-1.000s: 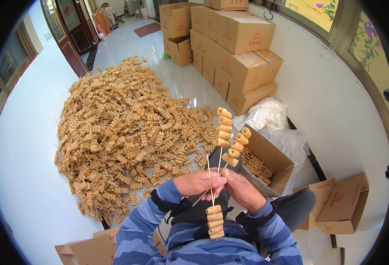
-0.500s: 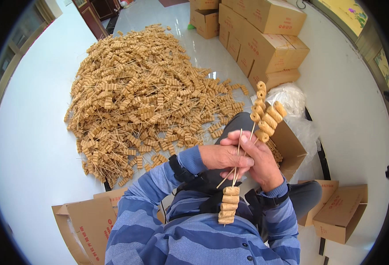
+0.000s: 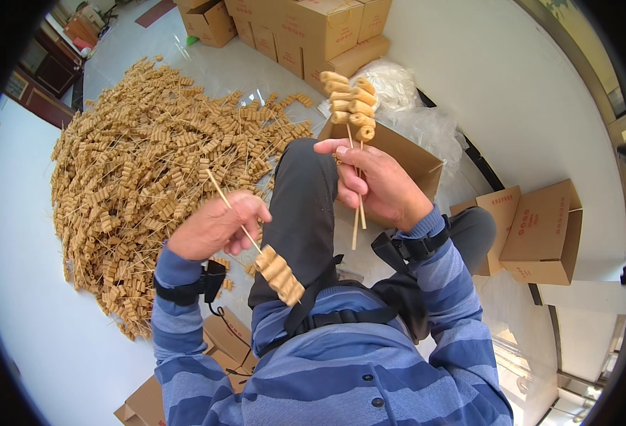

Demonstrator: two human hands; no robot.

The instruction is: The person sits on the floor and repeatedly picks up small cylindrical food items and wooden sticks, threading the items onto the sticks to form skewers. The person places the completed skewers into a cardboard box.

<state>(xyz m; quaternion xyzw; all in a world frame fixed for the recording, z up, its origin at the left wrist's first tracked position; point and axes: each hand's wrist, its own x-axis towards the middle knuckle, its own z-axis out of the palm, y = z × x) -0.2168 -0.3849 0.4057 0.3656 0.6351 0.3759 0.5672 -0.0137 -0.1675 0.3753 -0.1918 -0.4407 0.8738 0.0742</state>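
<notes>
My left hand [image 3: 217,226] is closed round the bare stick of one skewer. Its ribbed, golden-brown rolled pieces [image 3: 279,275] hang toward my lap, and the stick's bare end points up and away. Held up over my lap by my right hand [image 3: 387,186] are two more skewers, their rolled pieces [image 3: 361,106] side by side at the top. Their bare sticks cross below my fingers. Beyond my left hand lies a big heap of similar skewers [image 3: 149,170] on the floor. Just behind my right hand stands an open carton [image 3: 416,156], its contents mostly hidden.
Stacked cartons [image 3: 320,32] line the wall at the far side. Crumpled clear plastic [image 3: 426,128] lies beside the open carton. More open cartons [image 3: 540,231] stand at the right, and others [image 3: 227,341] at the lower left. My bent knee [image 3: 302,170] rises between the hands.
My hands were together and are now apart. The left has moved left with one skewer, while the right keeps two upright. The whole view has also shifted toward the right.
</notes>
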